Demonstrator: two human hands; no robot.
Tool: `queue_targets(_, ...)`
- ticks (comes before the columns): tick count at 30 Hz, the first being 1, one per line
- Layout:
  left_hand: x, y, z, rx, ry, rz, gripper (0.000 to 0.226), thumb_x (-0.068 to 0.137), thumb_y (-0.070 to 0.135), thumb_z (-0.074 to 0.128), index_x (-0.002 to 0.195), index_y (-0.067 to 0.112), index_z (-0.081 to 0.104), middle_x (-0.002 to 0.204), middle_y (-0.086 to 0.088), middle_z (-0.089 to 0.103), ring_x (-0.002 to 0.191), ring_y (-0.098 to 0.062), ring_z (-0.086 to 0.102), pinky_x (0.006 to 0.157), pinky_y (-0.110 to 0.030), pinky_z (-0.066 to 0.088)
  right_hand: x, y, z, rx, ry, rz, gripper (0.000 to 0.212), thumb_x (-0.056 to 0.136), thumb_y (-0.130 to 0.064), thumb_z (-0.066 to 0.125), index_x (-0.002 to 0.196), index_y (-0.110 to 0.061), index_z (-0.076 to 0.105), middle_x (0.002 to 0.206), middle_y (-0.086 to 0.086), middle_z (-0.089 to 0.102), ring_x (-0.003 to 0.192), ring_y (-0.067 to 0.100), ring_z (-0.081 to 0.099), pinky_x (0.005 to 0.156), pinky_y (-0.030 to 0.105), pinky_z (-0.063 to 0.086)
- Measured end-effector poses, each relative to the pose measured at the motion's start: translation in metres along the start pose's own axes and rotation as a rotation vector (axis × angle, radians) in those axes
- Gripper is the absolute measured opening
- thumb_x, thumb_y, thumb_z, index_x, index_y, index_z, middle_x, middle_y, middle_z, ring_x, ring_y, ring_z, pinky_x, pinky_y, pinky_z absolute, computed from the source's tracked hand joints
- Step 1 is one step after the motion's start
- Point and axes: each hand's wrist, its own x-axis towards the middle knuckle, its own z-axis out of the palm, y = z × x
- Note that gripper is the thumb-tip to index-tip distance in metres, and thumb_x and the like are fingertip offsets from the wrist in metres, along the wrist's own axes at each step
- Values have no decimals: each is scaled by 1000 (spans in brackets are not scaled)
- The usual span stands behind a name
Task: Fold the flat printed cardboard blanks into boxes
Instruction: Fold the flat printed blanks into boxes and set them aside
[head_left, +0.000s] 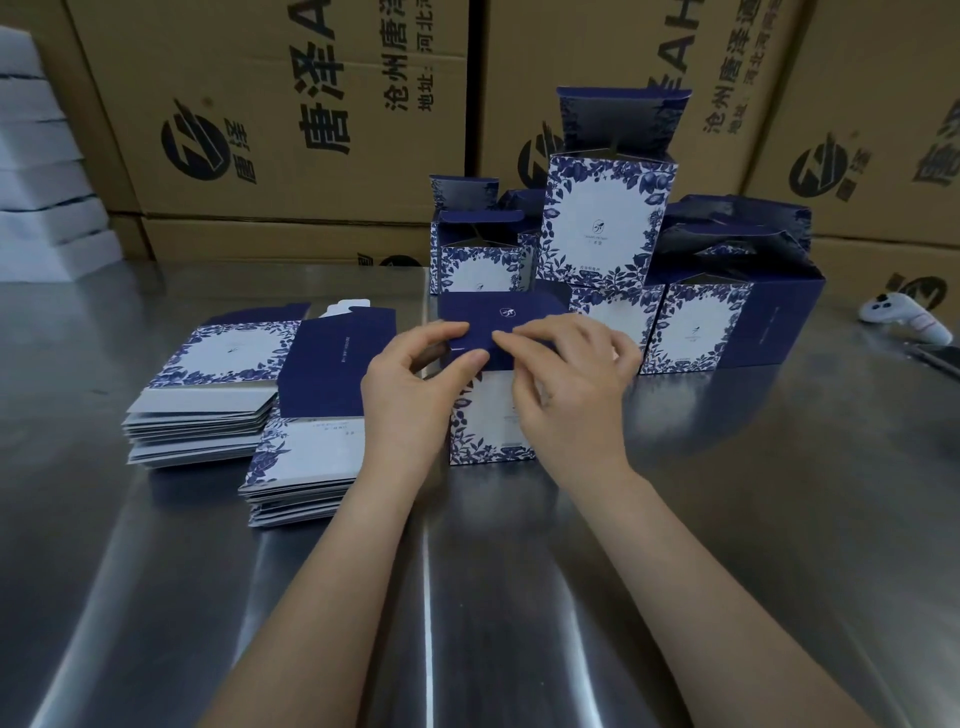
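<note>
**A:** Where is the box?

**B:** On my feed the box (491, 421) stands upright on the steel table (519, 597), mid-view, with its dark blue lid flap (498, 317) folded over the top.

**A:** And the hands?

**B:** Both are on the flap's front edge. The left hand (415, 384) pinches the left corner between thumb and fingers. The right hand (571, 384) curls its fingers over the right part of that edge, with the index fingertip lying along it.

**A:** How tight is it on the sides?

**B:** It's close on the left. The near stack of blanks (311, 447) lies just beside the left wrist, its right edge almost under it. The far stack of blanks (208, 374) sits further left, touching or nearly touching the near one; I can't tell which.

**A:** Behind and right?

**B:** The finished boxes (608, 223) crowd right behind the box, one stacked on another, their lids standing open. The right-most one is near the right hand's knuckles. Brown cartons (260, 104) wall off the table's back edge. A white controller (906, 314) lies well apart, toward the right edge.

**A:** Any room at all?

**B:** I see the widest stretch of steel on the near side, crossed by the two forearms.
</note>
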Motion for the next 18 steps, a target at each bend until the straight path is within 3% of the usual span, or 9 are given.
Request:
queue_targets(3, -2, 0, 1, 1, -8, -9, 26, 81, 16, 78, 106, 24, 74, 104, 5, 71, 97, 3, 62, 86, -17, 52, -2, -7, 0, 0, -97, -63, 28, 79, -14, 70, 106, -17, 74, 106, 1, 68, 103, 23, 62, 92, 45, 34)
queue_targets(7, -1, 1, -1, -52, -49, -72, 28, 82, 14, 77, 108, 25, 74, 104, 5, 71, 106, -7, 64, 94, -33, 55, -3, -11, 0, -86, -154, -46, 33, 78, -34, 73, 106, -17, 72, 112, 0, 66, 108, 23, 61, 95, 43, 34)
queue_targets(10, -3, 4, 2, -87, -111, -75, 28, 83, 10, 75, 108, 23, 73, 109, -1, 72, 109, -12, 65, 97, -37, 53, -3, -14, 2, -158, -109, 7, 26, 79, -34, 71, 100, -18, 70, 108, -1, 67, 106, 26, 61, 91, 42, 33)
queue_targets(18, -9, 8, 9, -171, -272, -37, 33, 90, -4, 61, 116, 14, 68, 114, -6, 71, 109, -15, 65, 91, -23, 53, 1, -12, -4, -222, -33, 112, 20, 75, -31, 66, 90, -18, 66, 93, -4, 65, 93, 27, 58, 78, 37, 26)
